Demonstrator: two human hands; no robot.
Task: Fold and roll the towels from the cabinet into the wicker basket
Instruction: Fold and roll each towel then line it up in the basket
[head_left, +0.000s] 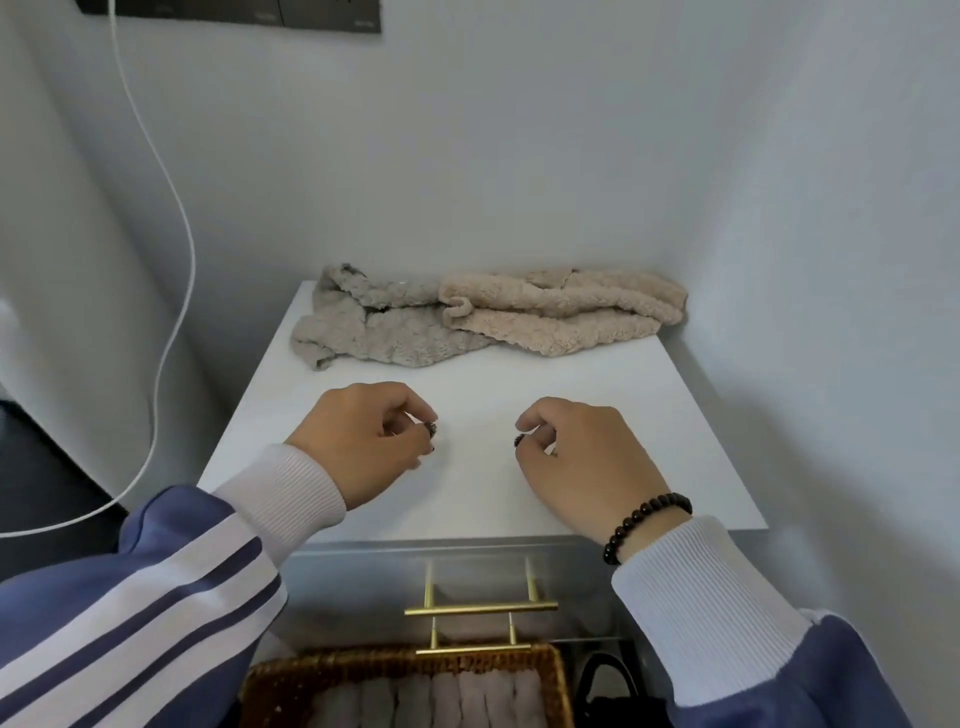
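Two crumpled towels lie at the back of the white cabinet top (691, 441): a grey towel (374, 327) on the left and a beige towel (561, 312) on the right, overlapping in the middle. My left hand (358, 436) and my right hand (582, 457) hover side by side over the bare front half of the top. Their fingers are loosely curled and hold nothing. The wicker basket (395, 657) sits on the floor below the cabinet front, with several rolled towels (457, 699) lined up inside.
Walls close in behind and to the right of the cabinet. Gold bar handles (480, 607) stick out from the drawer fronts above the basket. A white cable (171, 332) hangs down the left wall. A black bag (608, 686) stands right of the basket.
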